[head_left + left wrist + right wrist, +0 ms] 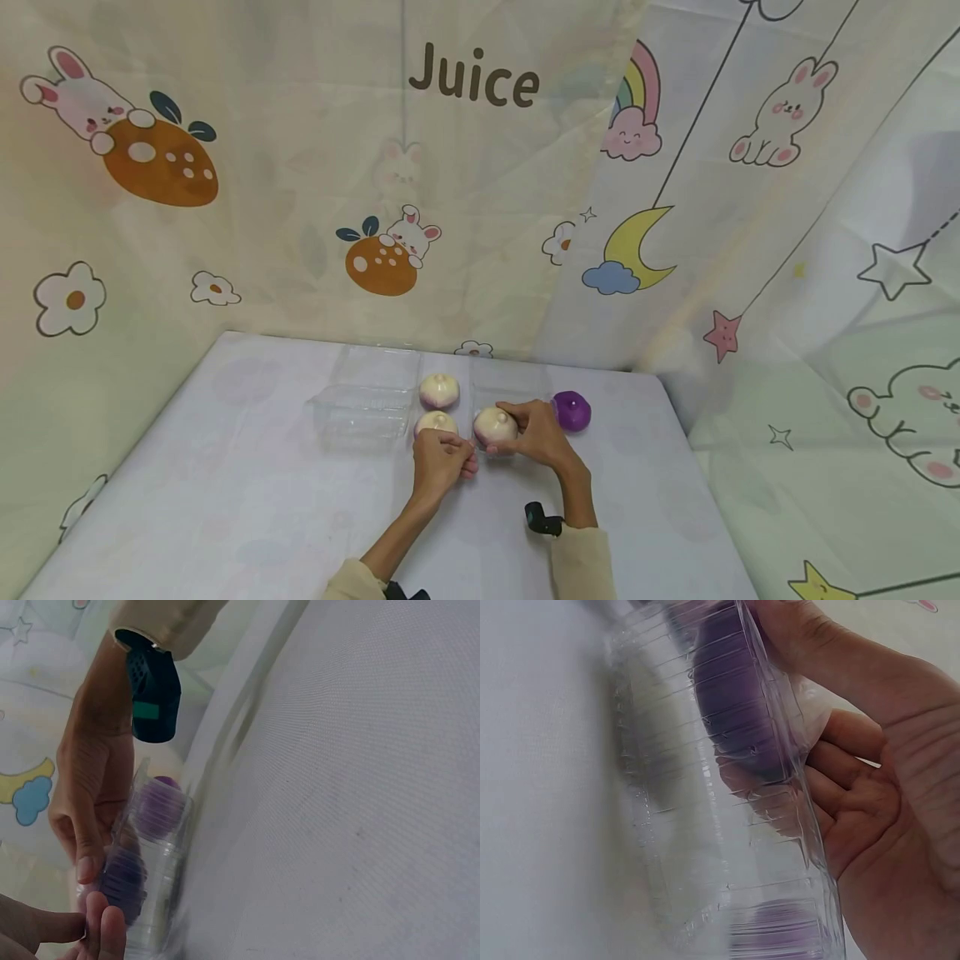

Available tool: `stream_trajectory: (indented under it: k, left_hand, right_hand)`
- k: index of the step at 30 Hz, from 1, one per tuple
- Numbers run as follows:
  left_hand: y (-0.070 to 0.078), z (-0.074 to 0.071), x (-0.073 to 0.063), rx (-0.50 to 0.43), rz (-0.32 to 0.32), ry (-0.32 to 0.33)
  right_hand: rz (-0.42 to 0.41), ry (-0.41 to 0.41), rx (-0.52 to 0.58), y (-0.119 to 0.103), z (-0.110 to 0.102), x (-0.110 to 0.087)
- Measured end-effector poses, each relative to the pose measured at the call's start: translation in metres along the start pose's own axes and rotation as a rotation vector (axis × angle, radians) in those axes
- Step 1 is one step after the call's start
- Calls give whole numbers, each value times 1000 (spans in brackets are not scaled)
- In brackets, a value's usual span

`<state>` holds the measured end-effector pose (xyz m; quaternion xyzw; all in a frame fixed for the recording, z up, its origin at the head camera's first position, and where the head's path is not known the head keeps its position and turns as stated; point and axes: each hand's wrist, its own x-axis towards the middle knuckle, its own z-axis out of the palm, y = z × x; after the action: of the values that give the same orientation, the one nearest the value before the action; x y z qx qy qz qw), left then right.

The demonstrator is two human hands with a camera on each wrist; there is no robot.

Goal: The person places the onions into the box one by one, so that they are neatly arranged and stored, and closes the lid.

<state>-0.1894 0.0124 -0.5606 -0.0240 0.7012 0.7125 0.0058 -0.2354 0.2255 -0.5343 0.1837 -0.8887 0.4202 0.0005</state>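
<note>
My right hand (pixel 536 433) holds a round cream-and-purple turnip (pixel 495 426) at a clear plastic container (pixel 510 379), thumb and fingers on either side of it. In the right wrist view the turnip's purple underside (pixel 739 697) shows through the ribbed plastic wall. My left hand (pixel 442 460) is at the container's near left corner, its thumb and fingertips pinched together at the rim. Left of the container two more turnips sit one behind the other, the far one (pixel 438 391) in full view and the near one (pixel 435 423) partly hidden by my left hand.
A turnip with its deep purple side showing (pixel 572 412) lies just right of the container. More clear plastic packaging (pixel 363 408) stands at the left on the white table (pixel 225 475). A printed curtain (pixel 300 167) hangs behind the table's back edge.
</note>
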Motion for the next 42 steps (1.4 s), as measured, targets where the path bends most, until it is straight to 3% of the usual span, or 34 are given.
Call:
stream_trajectory:
  k: [17,23,30,42]
  left_hand:
    - [0,0,0,-5,-12,-6]
    - [0,0,0,-11,-10,-9]
    - [0,-1,0,-7,-7,-8]
    - [1,-1,-1,-10,-11,-4]
  right_hand:
    - [4,-92,-17,7,-4,7]
    - [27,-118,24,7,-4,5]
    - [84,-115,48,5,-3,3]
    - [58,-88,-3,4,0,4]
